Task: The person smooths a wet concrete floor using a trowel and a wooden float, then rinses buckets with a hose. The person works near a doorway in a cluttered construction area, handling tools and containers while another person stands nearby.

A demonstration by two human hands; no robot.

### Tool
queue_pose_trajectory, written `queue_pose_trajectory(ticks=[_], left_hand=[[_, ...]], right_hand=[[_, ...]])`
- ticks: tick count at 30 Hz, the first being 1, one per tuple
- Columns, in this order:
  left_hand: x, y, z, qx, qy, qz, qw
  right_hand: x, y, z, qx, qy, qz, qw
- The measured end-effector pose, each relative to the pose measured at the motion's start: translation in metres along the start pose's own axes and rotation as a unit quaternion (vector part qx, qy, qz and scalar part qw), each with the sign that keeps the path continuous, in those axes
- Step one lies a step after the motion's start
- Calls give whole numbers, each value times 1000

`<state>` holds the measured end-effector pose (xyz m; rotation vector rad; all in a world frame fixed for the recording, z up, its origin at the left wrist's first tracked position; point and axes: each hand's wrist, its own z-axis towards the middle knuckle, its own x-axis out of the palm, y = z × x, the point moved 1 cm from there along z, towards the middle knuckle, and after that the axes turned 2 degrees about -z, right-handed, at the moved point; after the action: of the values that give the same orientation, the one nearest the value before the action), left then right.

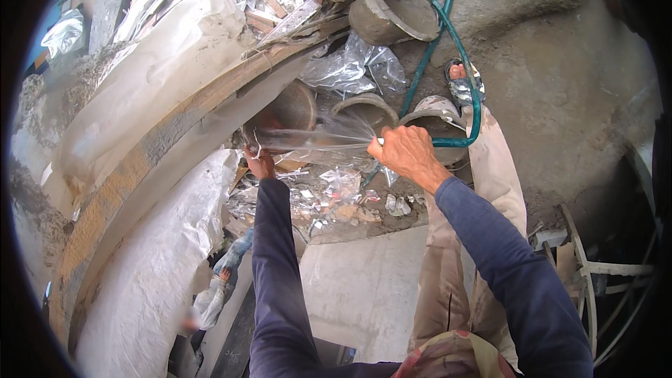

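Observation:
My right hand is closed around the end of a green hose. Water fans out leftward from its mouth, across the opening of a tilted, mud-stained bucket. At that bucket's lower left edge, my left hand has its fingers curled on the rim, partly veiled by the spray. Two more dirty buckets stand close by: one grey bucket just behind the jet, and one pale-rimmed bucket behind my right hand, partly covered by it.
A larger mud-caked tub lies tipped at the back beside crumpled clear plastic. A long wooden beam curves along the left. Litter covers the ground below the jet. Another person is at lower left.

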<state>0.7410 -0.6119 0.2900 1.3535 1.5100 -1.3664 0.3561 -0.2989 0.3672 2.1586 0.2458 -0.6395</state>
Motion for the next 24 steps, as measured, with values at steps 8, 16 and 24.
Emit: queue_pose_trajectory(ticks=[8, 16, 24], left_hand=[[-2, -30, 12, 32, -10, 83, 996], [31, -1, -39, -311, 217, -390, 839], [50, -84, -32, -142, 52, -202, 968]], right_hand=[[-2, 5, 1, 37, -45, 1, 998], [-3, -2, 3, 39, -63, -7, 997], [0, -2, 2, 49, -48, -11, 998]])
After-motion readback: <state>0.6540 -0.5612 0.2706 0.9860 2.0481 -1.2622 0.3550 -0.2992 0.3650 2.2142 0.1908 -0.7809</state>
